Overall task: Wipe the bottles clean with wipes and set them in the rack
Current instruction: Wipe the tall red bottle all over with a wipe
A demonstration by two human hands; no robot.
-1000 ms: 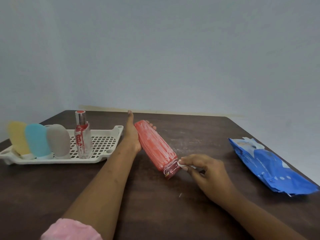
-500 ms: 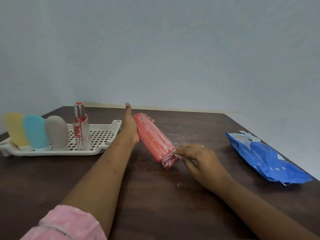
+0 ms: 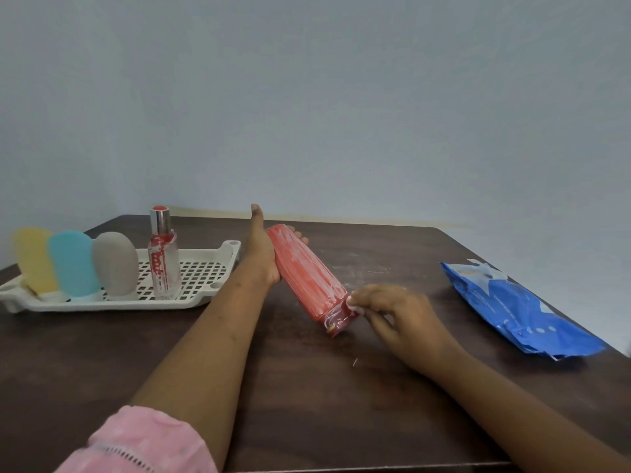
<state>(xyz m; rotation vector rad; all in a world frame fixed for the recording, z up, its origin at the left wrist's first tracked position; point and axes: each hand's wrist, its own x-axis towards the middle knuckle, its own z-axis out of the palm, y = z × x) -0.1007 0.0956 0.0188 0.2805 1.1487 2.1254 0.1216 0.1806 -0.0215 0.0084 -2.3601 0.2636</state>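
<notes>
Left hand (image 3: 263, 257) grasps the base end of the red bottle (image 3: 304, 274), which is tilted with its cap down toward the right hand (image 3: 399, 315). That hand pinches a small wipe (image 3: 351, 306), which has shifted around the cap over the last second. The body remains streaked white, so wiping looks unfinished. The rack (image 3: 205, 291) stands left of the left hand.

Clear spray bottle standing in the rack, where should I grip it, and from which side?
Grip the clear spray bottle round its mid body, below the silver cap, probably coming from its right or front. It stands upright and slim. The grey bottle crowds its left side, while the rack shows only bare grid to its right.
</notes>
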